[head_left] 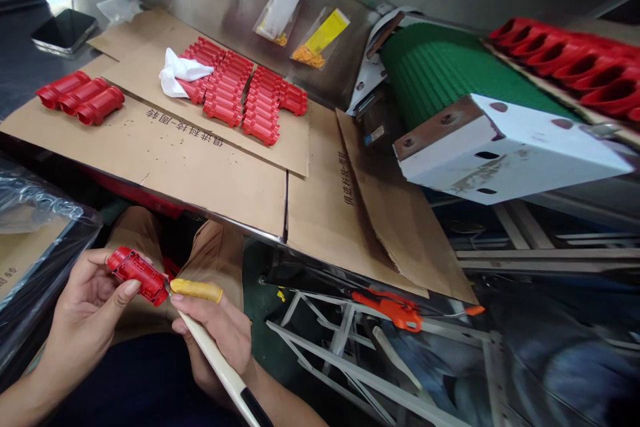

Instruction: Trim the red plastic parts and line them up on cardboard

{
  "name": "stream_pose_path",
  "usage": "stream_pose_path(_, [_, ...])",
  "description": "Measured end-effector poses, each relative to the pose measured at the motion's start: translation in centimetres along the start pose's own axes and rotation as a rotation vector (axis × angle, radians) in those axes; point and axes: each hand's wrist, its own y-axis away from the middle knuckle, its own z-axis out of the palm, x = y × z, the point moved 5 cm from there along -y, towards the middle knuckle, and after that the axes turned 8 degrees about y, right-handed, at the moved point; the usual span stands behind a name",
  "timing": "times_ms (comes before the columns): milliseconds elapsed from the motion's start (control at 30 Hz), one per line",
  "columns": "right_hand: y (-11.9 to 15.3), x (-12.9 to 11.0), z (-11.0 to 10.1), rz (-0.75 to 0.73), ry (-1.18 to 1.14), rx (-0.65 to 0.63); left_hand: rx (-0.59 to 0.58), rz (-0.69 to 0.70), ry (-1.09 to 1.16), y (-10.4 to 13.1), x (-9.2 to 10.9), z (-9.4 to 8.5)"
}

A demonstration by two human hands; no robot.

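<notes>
My left hand (93, 300) holds a red plastic part (140, 273) between thumb and fingers above my lap. In my right hand (215, 330) is a long white-handled tool (215, 360) with a dark lower end, its tip touching the right end of the part. A yellow finger cover (197, 290) sits on one of my right fingers. Beyond my hands, three red parts (83, 97) lie at the left of the cardboard (225, 173). Several rows of similar red parts (225, 90) stand further right, with a crumpled white cloth (183, 72) at their left.
A phone (65, 32) lies at the back left. Two plastic bags (323, 40) are on the metal panel. At the right are a green conveyor (450, 73) and more red parts (575, 63). An orange air gun (395, 310) hangs below the table edge. Plastic-lined box at left (40, 240).
</notes>
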Motion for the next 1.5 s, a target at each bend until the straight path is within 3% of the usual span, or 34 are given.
stream_pose_path(333, [0.1,-0.1,0.2,0.021,-0.030,0.027,0.052,-0.062,0.156,0.1,-0.4,0.0])
stream_pose_path(667, [0.0,0.5,-0.1,0.065,-0.046,-0.041,0.075,-0.108,0.207,0.1,-0.6,0.2])
stream_pose_path(733, [-0.6,0.7,-0.4,0.008,-0.037,-0.099,0.082,-0.116,0.204,0.0,-0.8,0.0])
stream_pose_path(867, [-1.5,-0.1,-0.9,-0.287,0.227,-0.250,0.083,-0.172,0.257,-0.2,-1.0,0.4])
stream_pose_path(933, [-1.5,-0.2,-1.0,-0.330,0.278,-0.288,0.063,-0.203,0.263,-0.1,-1.1,0.6])
stream_pose_path(1000, [-1.6,0.5,-1.2,-0.196,0.133,-0.259,0.046,-0.209,0.230,0.0,-1.2,0.5])
stream_pose_path(1133, [-1.1,3.5,0.1,0.368,-0.416,-0.170,0.016,-0.073,0.063,0.2,-0.4,0.3])
stream_pose_path(1233, [-0.8,4.2,1.9,0.572,-0.701,-0.149,-0.018,0.053,-0.042,0.2,0.6,0.7])
stream_pose_path(1333, [-0.6,3.5,2.6,0.613,-0.931,-0.168,-0.020,0.078,-0.063,0.2,0.8,0.8])
stream_pose_path(1400, [-0.5,2.0,2.4,0.486,-1.032,-0.324,-0.009,0.036,-0.030,0.2,0.5,0.5])
stream_pose_path(1467, [-0.6,0.9,1.3,0.286,-0.878,-0.416,-0.007,-0.017,0.022,0.3,0.0,0.2])
stream_pose_path(1500, [-0.7,0.7,0.6,0.216,-0.739,-0.397,-0.014,-0.038,0.046,0.3,-0.2,0.1])
